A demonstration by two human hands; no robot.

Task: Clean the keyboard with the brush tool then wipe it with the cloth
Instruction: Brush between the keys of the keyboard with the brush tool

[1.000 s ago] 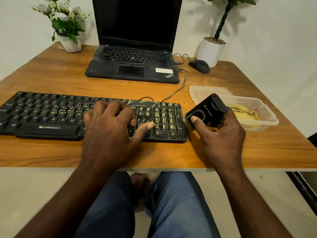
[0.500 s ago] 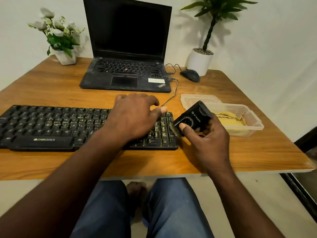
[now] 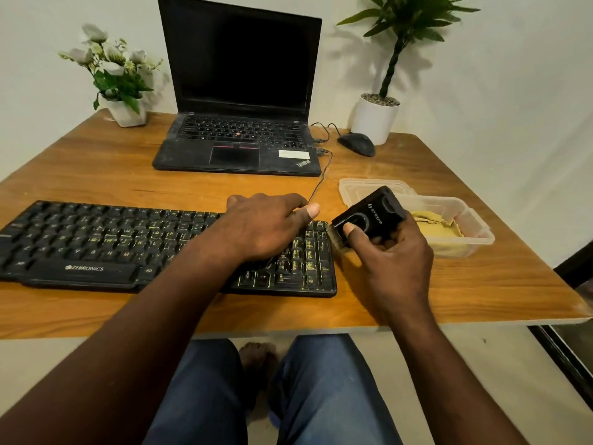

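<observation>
Both hands are working: left hand (image 3: 266, 226) resting slack-fingered on keyboard (image 3: 96, 239), right hand (image 3: 394, 255) clasping the seemingly light, stiff brush tool (image 3: 369, 216) mid-casing.

One wide-angle camera, worn on the person's head, gave the only view; it faced forward and down across the wooden table (image 3: 96, 175), its lens bowing the table's near edge; it sat close above the left hand (image 3: 266, 226) and the right hand (image 3: 394, 258), whose brush tool (image 3: 369, 216) showed large; the keyboard (image 3: 96, 239) lay near, the laptop (image 3: 237, 91) farther back towards the wall (image 3: 513, 91); the person's knees (image 3: 321, 396) filled the bottom of the frame.
</observation>
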